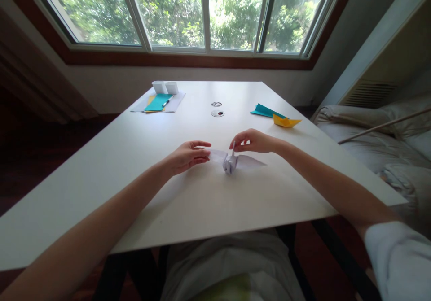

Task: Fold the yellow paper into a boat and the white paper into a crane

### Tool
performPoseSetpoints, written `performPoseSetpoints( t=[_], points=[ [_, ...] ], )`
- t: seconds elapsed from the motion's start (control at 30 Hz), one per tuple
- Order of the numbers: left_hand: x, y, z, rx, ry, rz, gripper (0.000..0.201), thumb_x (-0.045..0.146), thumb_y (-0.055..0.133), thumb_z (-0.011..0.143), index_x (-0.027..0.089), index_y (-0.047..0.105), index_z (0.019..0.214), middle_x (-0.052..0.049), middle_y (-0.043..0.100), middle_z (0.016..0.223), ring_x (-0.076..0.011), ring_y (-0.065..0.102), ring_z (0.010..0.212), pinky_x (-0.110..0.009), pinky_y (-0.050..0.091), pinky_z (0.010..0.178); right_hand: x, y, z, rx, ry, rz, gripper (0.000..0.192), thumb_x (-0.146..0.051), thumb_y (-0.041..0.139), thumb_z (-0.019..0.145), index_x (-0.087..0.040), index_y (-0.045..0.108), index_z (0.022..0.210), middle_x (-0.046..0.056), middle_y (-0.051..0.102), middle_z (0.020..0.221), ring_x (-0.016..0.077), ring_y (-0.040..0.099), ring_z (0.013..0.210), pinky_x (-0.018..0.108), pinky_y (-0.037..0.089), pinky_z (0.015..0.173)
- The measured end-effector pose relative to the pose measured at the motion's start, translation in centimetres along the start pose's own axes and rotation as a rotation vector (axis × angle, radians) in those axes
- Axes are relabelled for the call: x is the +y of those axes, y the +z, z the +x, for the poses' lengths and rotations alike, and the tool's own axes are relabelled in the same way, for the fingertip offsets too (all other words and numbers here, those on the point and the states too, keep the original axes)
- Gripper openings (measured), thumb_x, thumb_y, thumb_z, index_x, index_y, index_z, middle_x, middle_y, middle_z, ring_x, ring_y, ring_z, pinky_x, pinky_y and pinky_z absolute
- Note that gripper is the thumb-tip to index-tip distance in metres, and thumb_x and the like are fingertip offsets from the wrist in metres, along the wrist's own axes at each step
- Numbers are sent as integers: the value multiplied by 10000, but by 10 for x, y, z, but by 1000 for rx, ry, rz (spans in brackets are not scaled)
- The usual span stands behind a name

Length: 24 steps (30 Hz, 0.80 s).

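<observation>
your right hand [253,141] pinched the thin upright point of the white paper crane [232,161] between fingertips and thumb, and your left hand [186,156] held the tip of the wing on its side, fingers closed flat over the paper. the crane sat on the white table [134,189] between your two hands, near the middle, its other wing spread out toward your right forearm.

the risk lay in that pinched point. it looked narrow and many-layered, so a pull that ran off the line of the crease could have torn it or bent it crooked. with both hands pulling apart at once, the wing could have ripped where it met the body, or the body folds could have sprung open. white paper on a white table also made the edges hard to read, so a misjudged fold line was likely enough.

the teal folded paper [266,111] and the yellow paper boat [286,121] lay well apart to your right, and the teal sheet [157,102] with a pen [167,101] and small white boxes [165,87] sat at the far left; none of these stood in the way of your arms.
</observation>
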<state>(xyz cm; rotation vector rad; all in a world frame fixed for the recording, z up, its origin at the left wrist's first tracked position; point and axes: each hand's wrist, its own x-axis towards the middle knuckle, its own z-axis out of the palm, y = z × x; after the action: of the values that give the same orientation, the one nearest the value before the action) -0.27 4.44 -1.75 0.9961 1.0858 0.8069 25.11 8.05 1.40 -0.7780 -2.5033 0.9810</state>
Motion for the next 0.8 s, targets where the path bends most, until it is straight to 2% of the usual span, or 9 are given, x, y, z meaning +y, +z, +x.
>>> performPoseSetpoints(
  t=[0.23,0.43,0.6,0.7,0.8],
  points=[
    [0,1,0,38,-5,-7,313,194,764,648,123,627,919,-83,669,858,-116,645,688,-199,533,645,7,2,-24,151,18,-47,223,-368,614,750,-161,651,824,46,685,827,127,585,705,258,469,657],
    [-3,-2,2,28,10,22,293,233,758,648,128,644,897,-56,656,774,-114,632,670,-208,520,636,13,4,-35,275,53,-129,184,-344,605,749,-166,635,785,23,656,738,119,568,663,253,453,633],
    [-5,-2,4,30,27,32,277,248,754,646,130,647,873,-54,650,756,-123,629,675,-226,515,645,12,14,-36,356,53,-146,161,-329,621,728,-169,603,722,-3,616,664,106,542,617,241,441,603],
    [-4,0,3,45,36,57,280,265,757,640,128,650,859,-50,649,746,-121,626,675,-233,508,662,7,18,-38,454,84,-197,130,-291,625,713,-171,586,681,-9,609,631,99,526,580,234,433,580],
    [-4,2,2,41,44,74,278,286,757,640,135,652,849,-44,654,745,-118,626,686,-243,503,698,2,12,-43,573,147,-255,144,-301,632,703,-171,581,669,-2,616,621,103,523,550,235,432,548]
  ],
)
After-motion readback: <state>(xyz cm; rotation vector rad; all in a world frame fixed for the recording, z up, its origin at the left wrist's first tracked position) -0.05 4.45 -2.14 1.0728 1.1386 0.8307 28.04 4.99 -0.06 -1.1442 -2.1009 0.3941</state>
